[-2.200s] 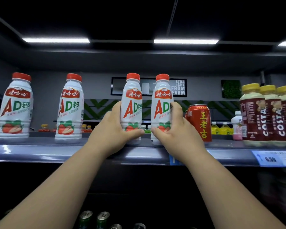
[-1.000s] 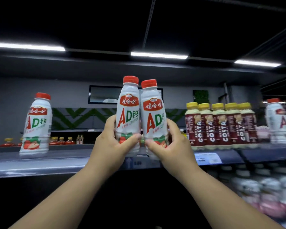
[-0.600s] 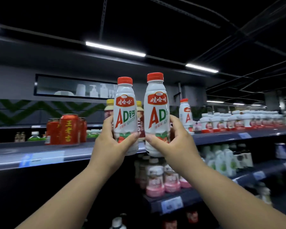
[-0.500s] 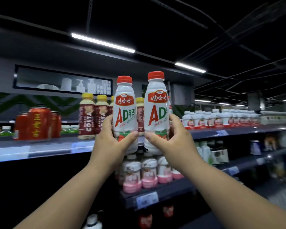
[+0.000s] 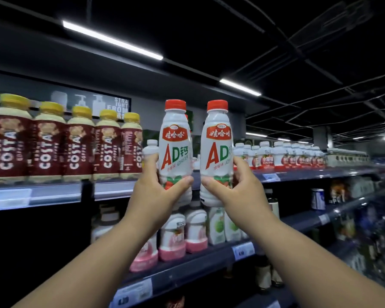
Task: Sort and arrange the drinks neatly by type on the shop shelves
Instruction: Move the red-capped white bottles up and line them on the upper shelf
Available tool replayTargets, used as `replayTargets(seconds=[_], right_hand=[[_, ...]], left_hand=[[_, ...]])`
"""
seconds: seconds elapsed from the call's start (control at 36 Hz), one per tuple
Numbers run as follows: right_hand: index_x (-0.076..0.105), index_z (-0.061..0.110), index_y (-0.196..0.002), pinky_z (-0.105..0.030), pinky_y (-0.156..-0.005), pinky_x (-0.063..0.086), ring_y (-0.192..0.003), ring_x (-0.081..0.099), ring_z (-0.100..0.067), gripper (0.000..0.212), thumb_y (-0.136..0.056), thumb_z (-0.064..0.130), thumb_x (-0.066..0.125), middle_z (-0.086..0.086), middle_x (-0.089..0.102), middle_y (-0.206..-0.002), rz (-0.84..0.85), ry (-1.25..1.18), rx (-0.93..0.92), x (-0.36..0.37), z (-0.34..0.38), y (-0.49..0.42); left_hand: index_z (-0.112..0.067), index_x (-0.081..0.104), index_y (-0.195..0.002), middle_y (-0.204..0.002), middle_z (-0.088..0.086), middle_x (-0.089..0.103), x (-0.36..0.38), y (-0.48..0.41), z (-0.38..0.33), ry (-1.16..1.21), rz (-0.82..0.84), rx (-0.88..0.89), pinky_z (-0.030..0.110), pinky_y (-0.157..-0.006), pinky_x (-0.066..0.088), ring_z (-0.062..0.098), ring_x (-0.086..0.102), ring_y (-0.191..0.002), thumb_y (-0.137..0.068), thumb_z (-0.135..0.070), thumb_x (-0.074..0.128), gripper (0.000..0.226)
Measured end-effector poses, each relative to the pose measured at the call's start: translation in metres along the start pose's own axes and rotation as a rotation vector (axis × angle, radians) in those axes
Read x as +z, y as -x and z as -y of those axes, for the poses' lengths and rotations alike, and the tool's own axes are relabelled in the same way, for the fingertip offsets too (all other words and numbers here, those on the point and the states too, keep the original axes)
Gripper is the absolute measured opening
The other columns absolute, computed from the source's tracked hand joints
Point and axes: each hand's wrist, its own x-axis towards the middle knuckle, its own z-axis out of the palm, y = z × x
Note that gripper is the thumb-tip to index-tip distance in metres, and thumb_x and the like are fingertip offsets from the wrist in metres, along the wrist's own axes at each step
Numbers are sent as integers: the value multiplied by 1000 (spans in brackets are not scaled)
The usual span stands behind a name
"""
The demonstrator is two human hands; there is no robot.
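Two AD bottles [image 5: 175,152] in left hand [image 5: 156,196] and right hand [image 5: 238,192] grips, now off shelf [image 5: 53,194].

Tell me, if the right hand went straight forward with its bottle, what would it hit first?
Probably the small white bottles on the upper shelf, just behind the right hand and its AD bottle; depth is hard to judge.

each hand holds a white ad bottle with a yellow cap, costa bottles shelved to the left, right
Caps are red, not yellow, in the head view: left hand holds the left AD bottle, right hand the right AD bottle. Costa bottles stand left.
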Motion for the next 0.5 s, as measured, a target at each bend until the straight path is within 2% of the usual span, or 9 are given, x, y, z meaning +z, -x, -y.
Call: replayTargets(seconds=[0.08, 0.19, 0.28, 0.39, 0.5], right_hand=[[55, 47, -119, -41, -87, 59, -98, 69, -1, 50, -76, 55, 78, 23, 71, -107, -22, 11, -11, -7, -22, -23], [55, 48, -117, -42, -86, 59, -96, 70, -2, 51, -72, 58, 77, 21, 72, -106, -41, 44, -30, -24, -51, -53], [56, 45, -116, -41, -86, 59, -96, 70, 0, 47, -76, 52, 79, 21, 72, -106, -52, 48, -56, -39, -71, -73], [55, 44, -119, -39, -87, 59, -97, 69, 1, 48, -78, 50, 80, 20, 72, -108, -67, 45, -80, -53, -100, -103], [54, 42, -124, -37, -87, 59, -96, 68, 3, 54, -78, 51, 81, 20, 72, -107, -62, 41, -106, -64, -132, -131]], left_hand=[[-42, 42, -124, -112, -23, 64, 28, -23, 14, 19, 8, 41, 31, -91, 54, -6, 62, -103, -78, -41, 81, 61], [-40, 38, -129, -117, -24, 61, 67, -55, 22, 24, 25, 84, 27, -92, 53, -9, 60, -105, -76, -47, 80, 68], [-38, 41, -129, -121, -20, 63, 98, -74, 27, 36, 30, 107, 38, -97, 53, 0, 62, -110, -75, -53, 78, 68], [-35, 41, -127, -115, -23, 62, 133, -92, 30, -43, 36, 133, 35, -97, 53, -7, 60, -106, -78, -49, 78, 63], [-32, 40, -130, -119, -17, 63, 159, -109, 37, -148, 9, 125, 39, -95, 54, 5, 63, -107, -76, -54, 77, 68]])
